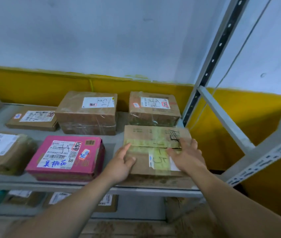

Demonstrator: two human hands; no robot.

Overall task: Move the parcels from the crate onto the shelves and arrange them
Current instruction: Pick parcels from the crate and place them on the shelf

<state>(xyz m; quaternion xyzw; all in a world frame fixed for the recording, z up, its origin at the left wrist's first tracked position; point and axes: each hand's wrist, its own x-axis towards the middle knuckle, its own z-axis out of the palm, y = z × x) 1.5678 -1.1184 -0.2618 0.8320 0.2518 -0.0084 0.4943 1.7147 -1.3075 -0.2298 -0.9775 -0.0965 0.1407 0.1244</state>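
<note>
Now both hands rest on the brown parcel at the front right corner of the shelf. The left hand lies along its left edge and the right hand flat on its taped top, fingers straight, grasping nothing. A pink parcel sits just beside it.

You are wearing the only camera on your head. It is looking forward and down at the shelf from very close, right in front of it. It is facing the wall behind the shelf. Your left arm and right arm are showing along the bottom edge. The metal post on the right is leaning in this wide view.
</note>
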